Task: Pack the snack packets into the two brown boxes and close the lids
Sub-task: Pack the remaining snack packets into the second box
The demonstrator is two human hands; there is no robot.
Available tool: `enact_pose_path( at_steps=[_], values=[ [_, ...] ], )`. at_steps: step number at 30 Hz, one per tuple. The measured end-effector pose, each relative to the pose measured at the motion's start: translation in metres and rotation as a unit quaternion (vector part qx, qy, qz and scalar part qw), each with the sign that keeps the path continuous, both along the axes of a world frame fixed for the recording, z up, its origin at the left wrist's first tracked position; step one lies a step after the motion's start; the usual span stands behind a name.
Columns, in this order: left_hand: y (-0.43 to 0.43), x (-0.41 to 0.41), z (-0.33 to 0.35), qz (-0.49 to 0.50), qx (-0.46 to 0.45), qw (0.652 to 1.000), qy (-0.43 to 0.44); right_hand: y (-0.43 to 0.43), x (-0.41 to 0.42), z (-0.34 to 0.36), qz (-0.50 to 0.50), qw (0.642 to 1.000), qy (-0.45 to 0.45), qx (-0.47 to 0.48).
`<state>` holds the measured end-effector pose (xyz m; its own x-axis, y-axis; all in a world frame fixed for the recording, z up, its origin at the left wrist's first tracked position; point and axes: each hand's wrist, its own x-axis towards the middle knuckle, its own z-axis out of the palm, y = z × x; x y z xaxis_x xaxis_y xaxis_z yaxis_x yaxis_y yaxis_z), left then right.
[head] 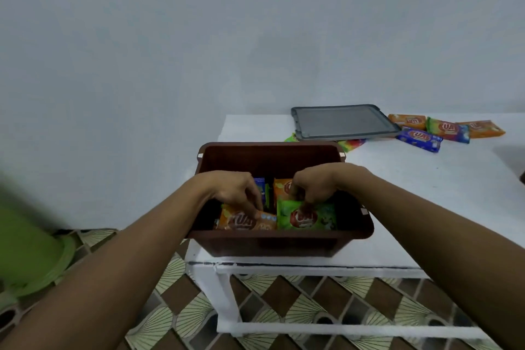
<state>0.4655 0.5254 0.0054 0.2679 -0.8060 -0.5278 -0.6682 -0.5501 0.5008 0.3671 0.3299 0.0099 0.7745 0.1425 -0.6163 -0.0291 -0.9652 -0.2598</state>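
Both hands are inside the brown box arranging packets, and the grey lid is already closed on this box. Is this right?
Not quite. The head view shows the left hand and right hand in the brown box, but the grey lid lies on the table behind it.

Brown box (pixel 272 156) crowded by both hands; tabletop (pixel 426 196) right of it lies bare

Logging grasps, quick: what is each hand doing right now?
Left hand: closed, fingers pinching the orange packet inside the brown box.
Right hand: closed, gripping the green packet.
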Motion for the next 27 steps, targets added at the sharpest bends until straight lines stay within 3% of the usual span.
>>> enact_pose_path(
  at_steps=[10,20,27],
  values=[
    [0.002,0.001,-0.008,-0.052,0.041,0.997,-0.049,0.002,-0.01,-0.002,0.056,0.998,0.014,-0.009],
    [0.004,0.006,-0.008,-0.03,0.051,0.994,-0.097,0.002,-0.014,-0.002,0.065,0.998,-0.005,0.007],
    [-0.011,0.008,0.006,0.047,-0.124,0.99,-0.05,-0.019,-0.024,0.013,0.035,0.975,-0.221,0.009]
  ],
)
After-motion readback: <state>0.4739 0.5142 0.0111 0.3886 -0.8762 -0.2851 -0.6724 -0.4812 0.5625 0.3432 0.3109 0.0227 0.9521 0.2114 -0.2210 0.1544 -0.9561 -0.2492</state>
